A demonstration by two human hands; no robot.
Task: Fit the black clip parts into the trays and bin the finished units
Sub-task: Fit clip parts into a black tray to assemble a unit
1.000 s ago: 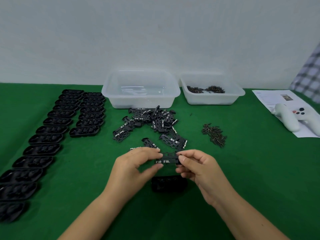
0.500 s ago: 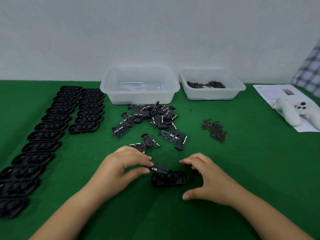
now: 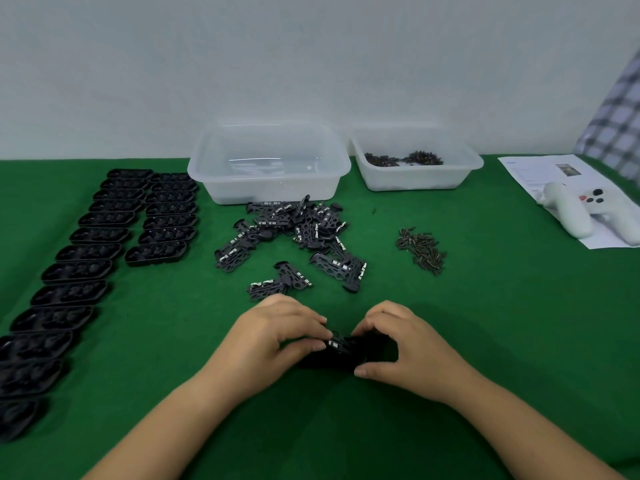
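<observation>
Now you are in the fitting step: your left hand (image 3: 277,336) and your right hand (image 3: 401,344) are both curled around one black tray (image 3: 332,360) that lies on the desk (image 3: 519,323) near its front edge, about the middle. Your left fingers pinch a black clip part (image 3: 341,342) and hold it on top of the tray, while your right thumb and fingers grip the tray's right end to keep it steady. I judge the part is not fully seated yet, though your fingers hide most of it. The next move, I think, calls for an even press down until it sits flat, without tilting the tray. After that the unit should go into the clear bin (image 3: 270,164) at the back edge. More clip parts (image 3: 294,226) lie in a pile between you and the bin, and rows of empty trays (image 3: 90,252) wait along the left edge.
</observation>
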